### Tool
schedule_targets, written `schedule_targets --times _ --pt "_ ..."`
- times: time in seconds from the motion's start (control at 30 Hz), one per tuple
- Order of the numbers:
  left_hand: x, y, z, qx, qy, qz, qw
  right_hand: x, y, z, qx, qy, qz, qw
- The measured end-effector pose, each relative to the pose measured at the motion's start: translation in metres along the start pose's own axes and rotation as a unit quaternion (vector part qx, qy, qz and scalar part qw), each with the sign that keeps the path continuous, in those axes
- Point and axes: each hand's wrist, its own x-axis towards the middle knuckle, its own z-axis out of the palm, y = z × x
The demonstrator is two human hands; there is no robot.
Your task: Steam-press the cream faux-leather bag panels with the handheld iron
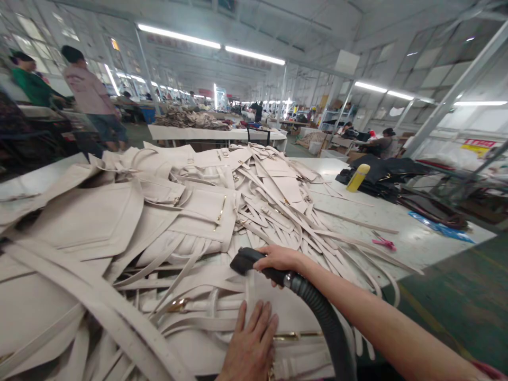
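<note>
My right hand (282, 259) is wrapped round a black nozzle (245, 260) at the end of a ribbed black hose (317, 307). The nozzle's head points left, just over a cream leather-like bag piece (286, 296). Lower down, my left hand (254, 338) lies flat on that cream material with its fingers stretched out. Close to its fingertips on the right runs a gold zip (296, 336). Cream straps (206, 323) and a gold metal fitting (177, 305) lie to its left.
Cream bag parts (91, 217) and loose straps (286, 217) are heaped across the white table (413, 248). On its right are a yellow bottle (358, 178), pink-handled scissors (384, 242) and black bags (384, 174). A person (89, 95) stands far left.
</note>
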Motion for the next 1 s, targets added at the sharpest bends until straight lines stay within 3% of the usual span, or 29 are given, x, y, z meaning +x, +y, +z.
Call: schedule_targets --times 0.1,0.23,0.37,0.47,0.6,0.77,1.0 --pt "-0.001 0.0 -0.001 -0.002 0.02 -0.007 1.0 0.013 -0.014 0.005 -0.032 0.04 -0.016 0.999" --pt "0.0 0.0 0.0 0.002 0.063 -0.002 0.998 -0.012 -0.014 0.003 -0.045 0.085 -0.03 0.995" --pt "0.002 0.0 0.002 0.007 0.101 -0.004 0.995 -0.041 -0.003 -0.005 -0.037 0.033 0.017 0.999" --pt "0.004 0.001 0.002 0.004 0.108 -0.006 0.994 -0.037 -0.001 0.001 -0.033 -0.003 0.039 0.999" --pt "0.003 0.003 0.001 -0.005 0.104 -0.011 0.994 -0.023 -0.009 0.005 -0.045 -0.005 0.033 0.998" --pt "0.002 0.003 0.002 -0.02 0.085 -0.018 0.996 -0.036 -0.011 -0.005 -0.074 -0.016 0.052 0.996" --pt "0.003 0.007 -0.012 -0.12 -0.001 -0.049 0.992 -0.014 -0.006 0.022 -0.112 0.102 -0.025 0.988"
